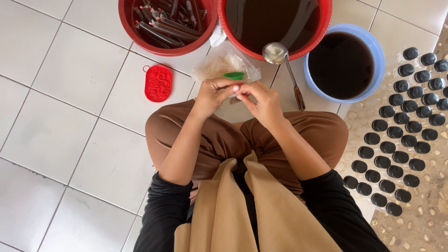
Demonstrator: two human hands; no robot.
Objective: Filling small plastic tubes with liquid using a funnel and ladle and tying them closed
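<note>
My left hand (213, 94) and my right hand (261, 99) meet in front of my knees, fingertips pinched together on a small thin clear plastic piece that I can barely make out. Just beyond the fingers lies a clear plastic bag (224, 63) with a green funnel (233, 75) on it. A metal ladle (276, 53) rests on the rim of a large red basin (322, 28) of dark liquid, its handle pointing toward my right hand.
A smaller red basin (128, 23) at top left holds several filled dark tubes. A blue bucket (379, 60) of dark liquid stands right. Rows of black-capped bottles (396, 135) fill the right side. A red flat plastic thing (158, 83) lies on the white tiles.
</note>
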